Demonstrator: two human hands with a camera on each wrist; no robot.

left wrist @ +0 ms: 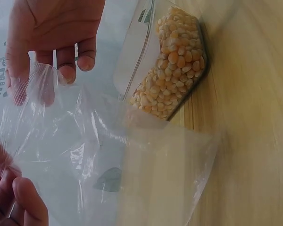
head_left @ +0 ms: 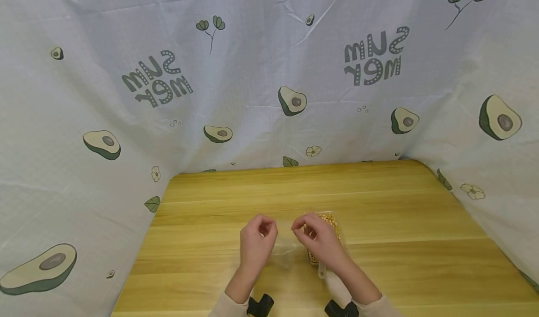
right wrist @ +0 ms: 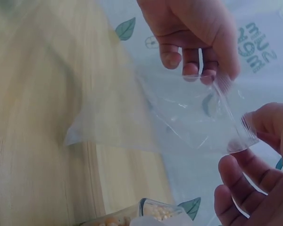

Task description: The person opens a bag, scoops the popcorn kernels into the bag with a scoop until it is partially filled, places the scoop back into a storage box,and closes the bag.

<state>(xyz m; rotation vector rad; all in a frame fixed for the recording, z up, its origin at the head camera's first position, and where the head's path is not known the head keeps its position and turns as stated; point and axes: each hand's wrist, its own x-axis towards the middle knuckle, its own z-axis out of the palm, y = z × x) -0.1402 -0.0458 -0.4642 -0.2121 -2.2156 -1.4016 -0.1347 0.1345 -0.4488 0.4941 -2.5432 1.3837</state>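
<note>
I am holding a clear plastic bag [left wrist: 96, 146] with both hands, low in the middle of the head view. My left hand [head_left: 258, 243] pinches one side of the bag's top edge between thumb and finger. My right hand [head_left: 323, 244] pinches the other side of that edge the same way. The bag hangs down between my two hands. It looks thin and crinkly, and I can see the tabletop [head_left: 202, 246] through it. In the left wrist view the bag fills most of the left and middle, and its far corner points to the right.

A clear box [head_left: 337, 212] sits on the tabletop, partly hidden under my right hand, just right of the middle in the lower part of the head view. It is full of yellow corn kernels [left wrist: 179, 61]. A pale handle [head_left: 322, 271] with a hole in its end sticks out at the near side of the box. What it belongs to is hard to see there.

The tabletop is yellow-brown wood with stripes. Behind it and at both sides hangs a white cloth [head_left: 252, 78] with avocados, flowers, leaves and grey letters on it. My sleeves [head_left: 227, 306] are cream.
</note>
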